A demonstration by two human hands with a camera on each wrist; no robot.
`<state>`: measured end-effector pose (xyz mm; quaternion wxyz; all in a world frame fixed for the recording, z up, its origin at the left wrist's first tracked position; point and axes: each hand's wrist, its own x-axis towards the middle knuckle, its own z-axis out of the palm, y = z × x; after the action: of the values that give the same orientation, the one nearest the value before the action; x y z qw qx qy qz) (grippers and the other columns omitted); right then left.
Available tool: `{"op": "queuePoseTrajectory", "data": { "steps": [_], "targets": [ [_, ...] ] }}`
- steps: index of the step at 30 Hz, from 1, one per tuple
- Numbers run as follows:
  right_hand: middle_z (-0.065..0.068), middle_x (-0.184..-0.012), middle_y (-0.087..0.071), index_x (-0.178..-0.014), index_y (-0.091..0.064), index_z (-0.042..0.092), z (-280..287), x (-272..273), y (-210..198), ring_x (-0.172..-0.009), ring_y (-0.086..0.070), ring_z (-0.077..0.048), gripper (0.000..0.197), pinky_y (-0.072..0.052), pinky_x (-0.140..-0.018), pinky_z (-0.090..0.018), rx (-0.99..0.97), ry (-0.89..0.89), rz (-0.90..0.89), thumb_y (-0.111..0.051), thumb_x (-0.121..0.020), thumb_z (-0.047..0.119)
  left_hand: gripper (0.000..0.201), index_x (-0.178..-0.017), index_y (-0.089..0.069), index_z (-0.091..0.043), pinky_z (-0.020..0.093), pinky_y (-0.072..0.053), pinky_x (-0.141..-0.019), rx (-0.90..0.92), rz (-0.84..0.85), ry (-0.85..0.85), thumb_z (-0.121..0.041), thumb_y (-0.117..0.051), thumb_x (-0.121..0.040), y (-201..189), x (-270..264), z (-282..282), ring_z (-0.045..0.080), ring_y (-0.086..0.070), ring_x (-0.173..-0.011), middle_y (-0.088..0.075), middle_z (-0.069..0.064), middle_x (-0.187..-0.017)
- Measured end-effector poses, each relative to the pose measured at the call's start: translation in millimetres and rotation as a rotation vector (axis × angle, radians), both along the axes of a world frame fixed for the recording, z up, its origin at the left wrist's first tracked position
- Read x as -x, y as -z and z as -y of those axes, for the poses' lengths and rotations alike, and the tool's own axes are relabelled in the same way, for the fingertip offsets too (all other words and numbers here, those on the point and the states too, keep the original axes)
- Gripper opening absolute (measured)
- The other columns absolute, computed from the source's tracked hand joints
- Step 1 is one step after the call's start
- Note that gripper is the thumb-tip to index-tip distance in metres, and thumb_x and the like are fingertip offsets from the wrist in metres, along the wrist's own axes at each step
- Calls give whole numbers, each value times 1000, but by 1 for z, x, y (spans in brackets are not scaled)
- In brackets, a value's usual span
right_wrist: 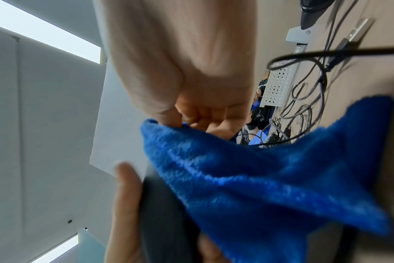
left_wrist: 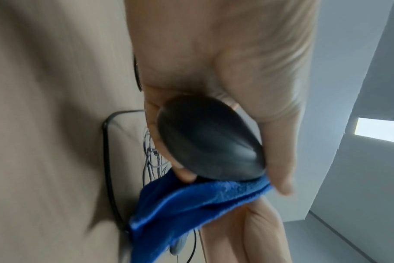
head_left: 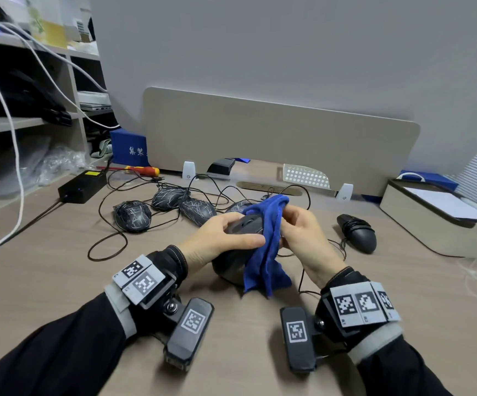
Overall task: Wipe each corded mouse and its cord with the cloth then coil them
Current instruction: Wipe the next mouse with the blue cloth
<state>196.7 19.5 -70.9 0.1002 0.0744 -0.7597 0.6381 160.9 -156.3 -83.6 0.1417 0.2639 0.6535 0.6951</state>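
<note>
Left hand (head_left: 217, 238) grips mouse (head_left: 246, 225) | right hand (head_left: 303, 232) pinches cloth (head_left: 268, 247) | wood-grain desk (head_left: 60, 281)

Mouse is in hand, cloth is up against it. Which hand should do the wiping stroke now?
Right, probably. The right hand already pinches the blue cloth against the mouse, while the left hand grips the mouse body and is best kept steadying it.
</note>
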Motion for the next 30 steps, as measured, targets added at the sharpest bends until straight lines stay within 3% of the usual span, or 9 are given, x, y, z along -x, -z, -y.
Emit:
{"op": "queuePoseTrajectory", "data": {
  "steps": [4, 6, 10, 14, 18, 21, 24, 26, 30],
  "targets": [
    [2, -87, -73, -107, -73, 12, 4, -3, 0, -72, -65, -9, 25, -50, -57, -20, 15, -55, 37, -51, -100, 3, 24, -74, -70, -9, 17, -41, -43, -98, 226, 101, -31, -71, -65, -1, -6, 3, 12, -57, -48, -62, 6, -65],
    [3, -86, -70, -108, -73, 16, 6, -5, 0, -73, -64, -10, 28, -53, -59, -22, 9, -95, 76, -49, -100, 3, 18, -66, -74, -14, 19, -37, -42, -128, 351, 143, -28, -65, -73, 1, -7, 6, 13, -54, -51, -62, 3, -62],
    [-10, -88, -60, -99, -71, 15, 8, -4, -3, -81, -57, -22, 23, -55, -62, -30, 9, -94, 139, -50, -101, 7, 26, -80, -61, -8, 20, -36, -38, -161, 333, 89, -30, -68, -68, 3, -5, 3, 12, -50, -41, -56, 3, -53],
    [-9, -86, -63, -100, -73, 12, 8, -6, -5, -81, -59, -22, 17, -57, -62, -30, 89, -98, 170, -56, -100, 16, 37, -79, -59, -8, 20, -36, -39, -134, 282, 76, -36, -73, -58, 5, -2, 0, 13, -48, -41, -53, 5, -55],
    [-9, -77, -66, -96, -72, 0, 4, -4, -3, -76, -60, -25, 14, -57, -61, -29, 229, -40, 138, -63, -94, 10, 56, -95, -58, -1, 21, -41, -42, -96, 186, 54, -36, -77, -56, 9, 1, -2, 17, -54, -50, -57, 12, -70],
    [-11, -88, -70, -103, -72, 0, 5, -5, -2, -83, -64, -26, 16, -60, -68, -34, 234, -81, 154, -63, -95, 11, 62, -103, -58, -1, 23, -42, -46, -98, 174, 22, -37, -78, -56, 10, 4, -2, 21, -55, -57, -57, 15, -78],
    [-11, -101, -73, -109, -72, 6, 7, -6, 0, -87, -69, -22, 18, -59, -81, -43, 217, -144, 183, -63, -95, 13, 66, -107, -56, -3, 30, -41, -61, -112, 185, -24, -37, -79, -55, 11, 8, 0, 30, -50, -80, -52, 21, -92],
    [-14, -107, -74, -112, -71, 4, 6, -5, -1, -90, -71, -21, 21, -59, -84, -43, 236, -135, 174, -64, -94, 11, 61, -100, -58, -1, 31, -42, -63, -80, 173, -12, -36, -79, -54, 11, 8, 1, 29, -54, -79, -56, 20, -89],
    [-5, -86, -73, -97, -72, 6, 5, -4, -4, -69, -69, -14, 13, -57, -62, -26, 307, -83, 152, -61, -92, 2, 73, -102, -60, 7, 35, -48, -68, -7, 104, 11, -41, -86, -53, 10, 8, 1, 27, -60, -76, -62, 18, -88]
  ]
}}
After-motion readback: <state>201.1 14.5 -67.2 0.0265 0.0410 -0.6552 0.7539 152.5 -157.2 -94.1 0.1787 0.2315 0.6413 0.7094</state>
